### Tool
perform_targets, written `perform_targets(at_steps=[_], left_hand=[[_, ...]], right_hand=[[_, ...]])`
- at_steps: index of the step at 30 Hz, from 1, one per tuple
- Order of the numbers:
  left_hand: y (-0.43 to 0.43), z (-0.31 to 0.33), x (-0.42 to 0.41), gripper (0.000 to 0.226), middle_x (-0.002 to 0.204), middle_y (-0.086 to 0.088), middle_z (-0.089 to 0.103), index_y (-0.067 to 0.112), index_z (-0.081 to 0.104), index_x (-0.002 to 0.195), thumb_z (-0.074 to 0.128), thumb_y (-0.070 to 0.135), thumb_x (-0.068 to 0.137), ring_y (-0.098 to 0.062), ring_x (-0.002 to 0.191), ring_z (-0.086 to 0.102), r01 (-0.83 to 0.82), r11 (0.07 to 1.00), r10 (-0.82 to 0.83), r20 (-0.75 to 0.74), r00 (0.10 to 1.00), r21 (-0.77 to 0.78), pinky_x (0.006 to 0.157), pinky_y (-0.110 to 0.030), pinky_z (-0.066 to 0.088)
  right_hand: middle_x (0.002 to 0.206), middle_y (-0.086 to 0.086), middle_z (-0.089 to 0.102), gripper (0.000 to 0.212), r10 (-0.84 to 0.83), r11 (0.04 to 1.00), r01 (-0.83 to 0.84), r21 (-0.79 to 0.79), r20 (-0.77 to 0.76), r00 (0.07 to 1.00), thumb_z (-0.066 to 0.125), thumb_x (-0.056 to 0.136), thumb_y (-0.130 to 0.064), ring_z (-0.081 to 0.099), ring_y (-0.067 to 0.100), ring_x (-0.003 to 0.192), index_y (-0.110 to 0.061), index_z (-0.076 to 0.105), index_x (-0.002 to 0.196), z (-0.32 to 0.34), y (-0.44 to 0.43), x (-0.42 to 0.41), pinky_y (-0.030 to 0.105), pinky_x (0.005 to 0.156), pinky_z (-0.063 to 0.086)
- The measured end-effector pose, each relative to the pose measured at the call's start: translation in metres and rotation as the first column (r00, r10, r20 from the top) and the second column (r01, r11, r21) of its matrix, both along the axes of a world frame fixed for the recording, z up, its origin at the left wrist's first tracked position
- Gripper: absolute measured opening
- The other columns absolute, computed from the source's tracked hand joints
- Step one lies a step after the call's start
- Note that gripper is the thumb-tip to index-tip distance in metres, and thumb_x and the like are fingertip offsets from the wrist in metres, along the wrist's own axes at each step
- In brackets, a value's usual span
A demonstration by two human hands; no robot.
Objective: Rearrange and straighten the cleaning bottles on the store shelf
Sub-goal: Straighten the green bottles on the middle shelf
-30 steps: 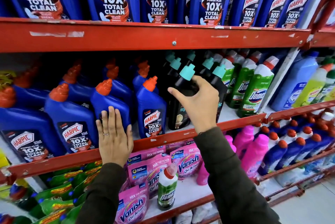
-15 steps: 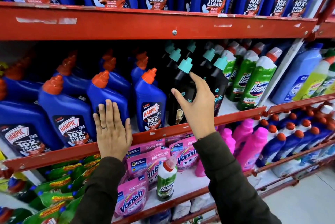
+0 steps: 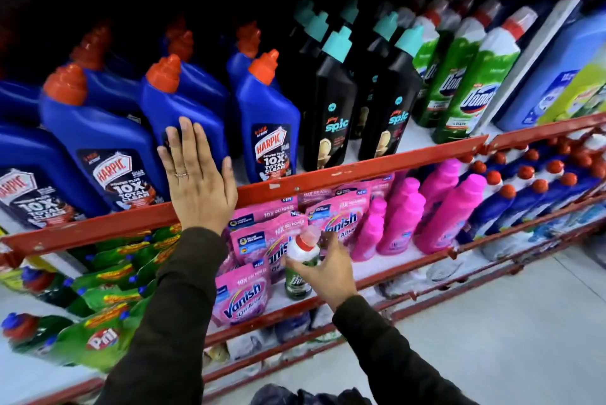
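Observation:
My left hand lies flat, fingers together, against the front of a blue Harpic bottle on the middle shelf, its heel over the red shelf rail. My right hand is down at the lower shelf, fingers curled around a small green Domex bottle with a white shoulder and red cap, which stands among pink Vanish pouches. Black Spic bottles with teal caps stand upright to the right of the Harpic row.
Tall green Domex bottles and light blue bottles fill the middle shelf's right side. Pink bottles and small blue bottles stand on the lower shelf. Green Pril pouches lie lower left. Grey floor is at right.
My right hand left the black Spic bottle on the middle shelf and dropped to the lower shelf, closing around the small green Domex bottle. My left hand stayed on the Harpic bottle. The view tilted down.

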State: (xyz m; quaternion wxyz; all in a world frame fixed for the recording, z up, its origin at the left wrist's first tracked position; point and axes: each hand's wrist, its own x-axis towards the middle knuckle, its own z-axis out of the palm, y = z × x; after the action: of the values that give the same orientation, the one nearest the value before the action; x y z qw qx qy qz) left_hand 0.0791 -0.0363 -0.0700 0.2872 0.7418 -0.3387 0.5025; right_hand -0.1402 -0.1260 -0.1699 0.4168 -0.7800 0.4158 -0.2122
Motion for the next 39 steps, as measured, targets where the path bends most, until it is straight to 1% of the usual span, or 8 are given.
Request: perform_targets(at_steps=[5,9,16,21,24,27,31,39], left_hand=[[0.001,0.000,0.000,0.063,0.160,-0.024,0.016,-0.005,0.017,0.157,0.046,0.024,0.109,-0.019,0.158,-0.020,-0.004,1.000,0.004,-0.006,1.000,-0.002,0.130,-0.042,-0.008],[0.002,-0.001,0.001,0.064,0.161,-0.024,0.012,-0.004,0.014,0.158,0.045,0.024,0.110,-0.020,0.158,-0.020,0.005,1.000,-0.005,-0.003,1.000,0.003,0.130,-0.042,-0.008],[0.002,-0.004,0.003,0.074,0.171,-0.003,-0.020,0.004,-0.007,0.163,0.041,0.025,0.111,-0.022,0.159,-0.017,0.048,0.999,-0.048,0.041,0.998,0.008,0.130,-0.043,-0.007],[0.000,-0.006,0.004,0.072,0.172,-0.003,-0.017,0.006,-0.005,0.164,0.039,0.027,0.111,-0.023,0.159,-0.015,0.073,0.997,-0.073,0.027,0.997,-0.005,0.130,-0.044,-0.006],[0.000,-0.006,0.006,0.071,0.172,-0.003,-0.017,0.006,-0.005,0.164,0.037,0.028,0.111,-0.023,0.159,-0.015,0.080,0.997,-0.080,0.029,0.996,0.002,0.130,-0.045,-0.006],[0.000,-0.006,0.007,0.070,0.172,-0.004,-0.016,0.005,-0.003,0.164,0.037,0.028,0.111,-0.023,0.159,-0.014,0.088,0.996,-0.088,0.033,0.996,-0.001,0.131,-0.045,-0.005],[-0.001,-0.007,0.007,0.069,0.172,-0.005,-0.014,0.004,-0.002,0.164,0.035,0.029,0.112,-0.024,0.160,-0.013,0.085,0.996,-0.085,0.039,0.996,0.001,0.131,-0.045,-0.004],[0.000,-0.007,0.008,0.068,0.172,-0.005,-0.014,0.005,-0.003,0.164,0.034,0.029,0.112,-0.023,0.160,-0.012,0.093,0.996,-0.093,0.040,0.995,0.005,0.131,-0.045,-0.004]], right_hand=[[0.083,-0.021,0.069,0.051,-0.008,1.000,0.008,0.005,0.000,1.000,0.097,0.059,-0.044,0.065,-0.016,0.076,-0.032,0.068,0.099,0.004,-0.014,-0.003,0.000,0.064,0.043],[0.092,-0.015,0.072,0.058,-0.043,0.998,0.049,-0.047,0.122,0.992,0.096,0.064,-0.046,0.058,-0.026,0.076,-0.018,0.075,0.110,0.054,-0.034,-0.016,-0.004,0.068,0.042],[0.067,-0.029,0.071,0.044,-0.164,0.918,0.299,-0.260,0.439,0.884,0.094,0.064,-0.055,0.062,-0.016,0.062,-0.035,0.073,0.098,0.189,-0.082,-0.058,0.006,0.062,0.049],[0.109,-0.010,0.073,0.078,-0.282,0.760,0.542,-0.358,0.570,0.772,0.085,0.059,-0.072,0.069,0.004,0.104,-0.028,0.072,0.121,0.249,-0.120,-0.082,0.026,0.096,0.056],[0.115,-0.003,0.072,0.079,-0.303,0.733,0.574,-0.365,0.581,0.756,0.087,0.058,-0.071,0.069,0.019,0.110,-0.028,0.071,0.122,0.261,-0.145,-0.083,0.044,0.100,0.056],[0.117,-0.007,0.070,0.079,-0.297,0.755,0.563,-0.337,0.589,0.751,0.090,0.061,-0.065,0.067,0.021,0.110,-0.025,0.067,0.126,0.262,-0.165,-0.076,0.038,0.097,0.057],[0.101,-0.025,0.057,0.071,-0.239,0.798,0.507,-0.326,0.600,0.764,0.097,0.065,-0.046,0.063,0.014,0.098,-0.018,0.058,0.117,0.251,-0.181,-0.063,0.008,0.070,0.049],[0.108,0.000,0.073,0.066,-0.331,0.772,0.532,-0.349,0.493,0.805,0.092,0.063,-0.060,0.066,0.011,0.100,-0.028,0.068,0.116,0.253,-0.208,-0.044,0.021,0.079,0.043]])
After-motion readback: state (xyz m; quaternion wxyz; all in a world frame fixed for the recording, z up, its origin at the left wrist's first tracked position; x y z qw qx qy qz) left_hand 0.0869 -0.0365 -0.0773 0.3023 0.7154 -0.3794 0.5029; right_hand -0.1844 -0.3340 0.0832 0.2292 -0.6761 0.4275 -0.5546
